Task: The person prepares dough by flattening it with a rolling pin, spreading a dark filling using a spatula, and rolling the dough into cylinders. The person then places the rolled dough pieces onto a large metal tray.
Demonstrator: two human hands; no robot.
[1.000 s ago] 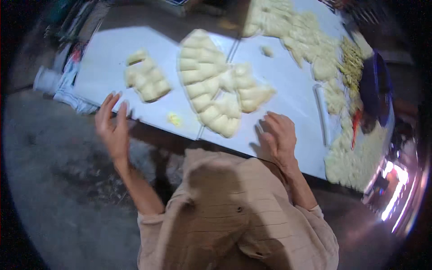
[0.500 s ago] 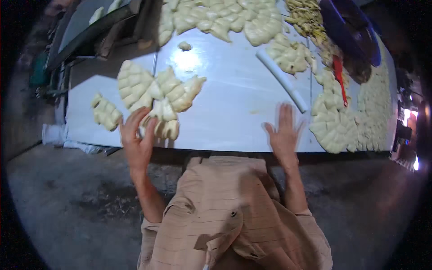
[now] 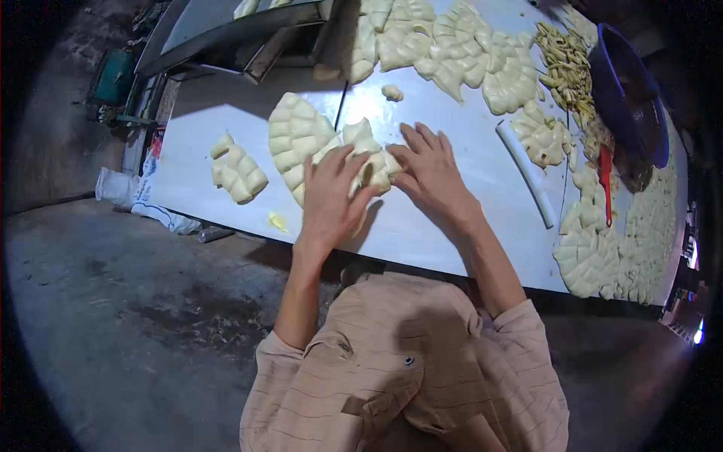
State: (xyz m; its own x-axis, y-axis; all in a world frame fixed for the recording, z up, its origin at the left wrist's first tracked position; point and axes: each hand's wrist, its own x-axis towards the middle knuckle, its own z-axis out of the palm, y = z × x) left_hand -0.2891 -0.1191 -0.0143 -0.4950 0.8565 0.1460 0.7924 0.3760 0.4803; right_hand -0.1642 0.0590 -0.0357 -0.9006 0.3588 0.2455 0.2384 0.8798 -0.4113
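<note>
My left hand (image 3: 331, 196) bends over the lower part of a fan-shaped spread of scored pale dough (image 3: 294, 132), its thumb and forefinger closed around a raised piece. My right hand (image 3: 437, 177) reaches in from the right, with thumb and forefinger at the edge of that dough, gripping it; its other fingers extend past the pieces onto the white tabletop (image 3: 474, 218). Both hands partly hide the dough beneath them. A separate small dough cluster (image 3: 239, 173) lies to the left, and a small lump (image 3: 392, 93) above my right hand.
A white rolling pin (image 3: 525, 173) lies right of my right hand, near a red-handled utensil (image 3: 606, 184), a blue tub (image 3: 614, 68) and yellowish strips (image 3: 565, 60). More dough (image 3: 504, 75) spreads along the back and right. A metal-framed rack (image 3: 233, 41) stands at the back left.
The view has shifted. My right hand has moved left from bare tabletop onto the central dough, and my left hand has come inward beside it, from the table's edge onto the dough.
</note>
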